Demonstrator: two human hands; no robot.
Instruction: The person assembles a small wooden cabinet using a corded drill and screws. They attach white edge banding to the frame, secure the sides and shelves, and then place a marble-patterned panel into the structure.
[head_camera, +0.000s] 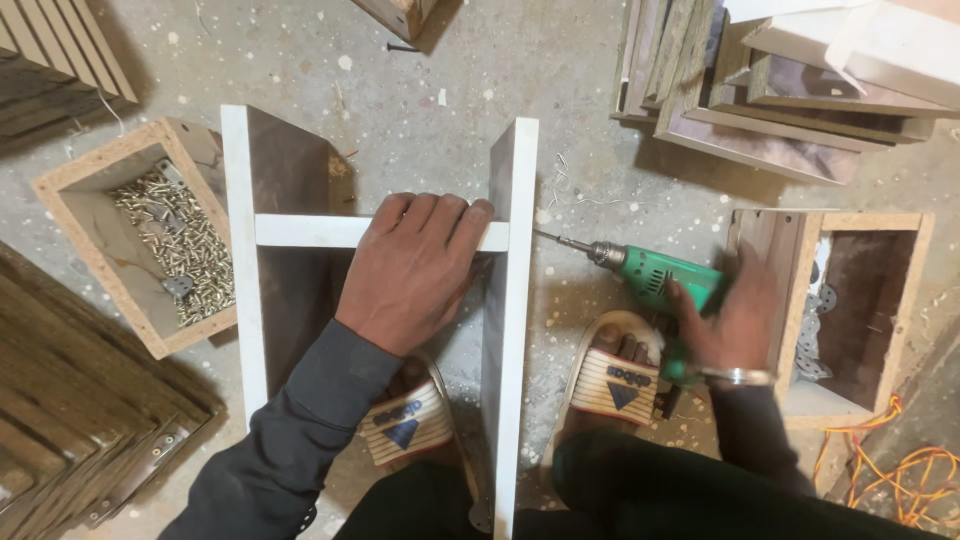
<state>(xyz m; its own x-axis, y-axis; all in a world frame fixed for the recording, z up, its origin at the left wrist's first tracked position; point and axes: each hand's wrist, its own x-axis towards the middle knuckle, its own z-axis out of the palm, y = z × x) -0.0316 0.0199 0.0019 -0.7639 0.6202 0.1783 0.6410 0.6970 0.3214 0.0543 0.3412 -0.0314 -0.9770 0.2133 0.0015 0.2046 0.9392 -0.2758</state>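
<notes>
At the far left edge of the floor (420, 70) we see stacked boards (70, 400) filling the lower left corner, and just beside them a chipboard box of screws (175, 240) sits tilted, its near corner almost touching the frame's left upright. The frame (240, 260) stands on the concrete as two white-edged uprights joined by a crosspiece (310, 231), with bare floor showing between the uprights above and below that piece. Our left hand (410, 265) lies flat and open on the right end of the crosspiece, fingers spread over it and fingertips reaching the right upright (510, 300); it presses rather than grips. Our sandalled feet (610, 375) rest on either side of that right upright near the bottom edge, so little room is left there. Right of the upright a narrow strip of speckled floor stays open, and across it the green drill (655, 280) lies level, its bit tip just short of, or touching, the upright's outer face at crosspiece height; we cannot tell which. Our right hand (735, 320) is closed around the drill's handle. Close behind it sits a second box (860, 300) with metal plates, an orange cable (900, 470) coiled at the lower right corner, and leaning panels (760, 90) crowd the upper right corner.
</notes>
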